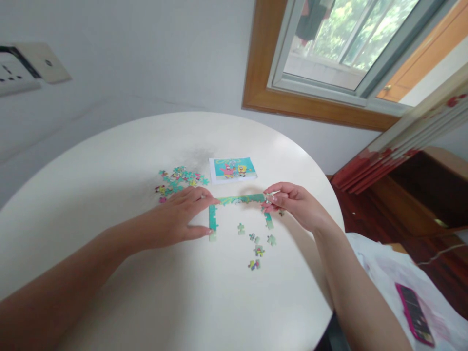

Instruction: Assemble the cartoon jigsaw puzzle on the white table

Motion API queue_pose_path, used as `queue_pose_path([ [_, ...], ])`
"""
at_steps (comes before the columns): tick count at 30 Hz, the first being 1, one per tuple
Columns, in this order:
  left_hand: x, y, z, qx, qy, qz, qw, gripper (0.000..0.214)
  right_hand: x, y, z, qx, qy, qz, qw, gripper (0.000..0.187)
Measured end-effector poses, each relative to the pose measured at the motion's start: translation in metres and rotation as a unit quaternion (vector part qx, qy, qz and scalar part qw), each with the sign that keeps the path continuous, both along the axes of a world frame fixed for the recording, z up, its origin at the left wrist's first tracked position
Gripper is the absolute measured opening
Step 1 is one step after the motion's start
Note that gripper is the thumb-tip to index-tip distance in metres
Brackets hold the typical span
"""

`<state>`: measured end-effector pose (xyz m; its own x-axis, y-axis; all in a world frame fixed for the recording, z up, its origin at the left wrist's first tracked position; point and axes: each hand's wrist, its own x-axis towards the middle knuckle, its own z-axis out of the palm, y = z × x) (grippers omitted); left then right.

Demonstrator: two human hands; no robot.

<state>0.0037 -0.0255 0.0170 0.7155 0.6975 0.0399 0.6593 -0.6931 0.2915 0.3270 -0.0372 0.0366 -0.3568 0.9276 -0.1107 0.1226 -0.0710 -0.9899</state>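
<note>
A white bench (164,302), cut off at 6 o'clock, carries a three-sided jigsaw border (244,199), its right corner partly hidden. At the border's 9 o'clock, the left hand (185,214) rests unclenched, thumb and finger against it; at 3, the right hand (298,207) pinches. A picture card (234,169) lies at 12, heaped pieces (183,178), partly covered, at 10, loose pieces (259,250) at 5. The pinched piece (269,198), mostly finger-covered, is unreadable.

No legible text, brands or numbers; marks on picture card (234,169) unreadable.
</note>
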Motion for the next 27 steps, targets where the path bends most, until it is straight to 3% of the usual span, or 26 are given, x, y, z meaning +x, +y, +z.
queue_pose_path([
  [7,0.0,0.001,-0.001,0.011,-0.002,-0.001,1.0,0.051,-0.001,-0.001,0.006,0.002,-0.03,0.02,0.999,0.028],
  [12,0.0,0.0,-0.001,0.013,-0.008,0.002,1.0,0.051,0.001,0.0,0.004,0.042,-0.088,-0.022,0.995,0.03],
  [20,0.0,0.0,-0.001,0.011,-0.001,0.001,1.0,0.051,0.002,0.003,0.002,0.027,-0.064,-0.067,0.995,0.031],
  [23,0.0,0.0,-0.001,0.008,-0.004,0.008,1.0,0.05,0.008,0.007,0.001,0.066,-0.124,-0.101,0.985,0.031],
  [27,-0.001,0.001,-0.004,0.017,-0.011,0.002,1.0,0.052,0.024,0.012,-0.003,0.093,-0.293,-0.156,0.939,0.027],
])
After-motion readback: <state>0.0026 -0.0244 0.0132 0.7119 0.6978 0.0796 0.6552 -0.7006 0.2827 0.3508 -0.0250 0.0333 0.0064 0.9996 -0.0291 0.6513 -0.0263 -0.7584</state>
